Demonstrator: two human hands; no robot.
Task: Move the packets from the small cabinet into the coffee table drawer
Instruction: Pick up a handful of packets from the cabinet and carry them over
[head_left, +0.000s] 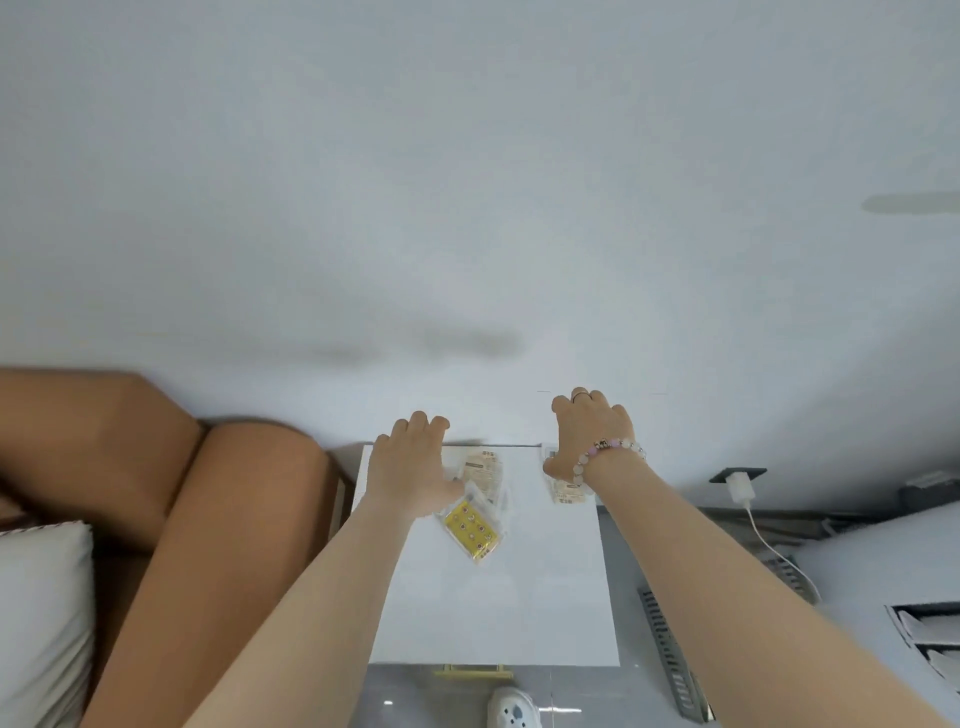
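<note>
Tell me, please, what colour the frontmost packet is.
The packet is yellow with small reddish dots; head view.

Two hands (410, 462) (589, 434), one small cabinet (493, 613), one yellow packet (471, 530), two beige-labelled packets (483, 467) (569, 491)

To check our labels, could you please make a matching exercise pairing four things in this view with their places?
1 yellow packet
2 bead bracelet
3 white charger
4 white cushion

a in the wall socket
b by the brown sofa
c on the cabinet top
d on the wrist of the right hand

Pairs: 1-c, 2-d, 3-a, 4-b
</note>
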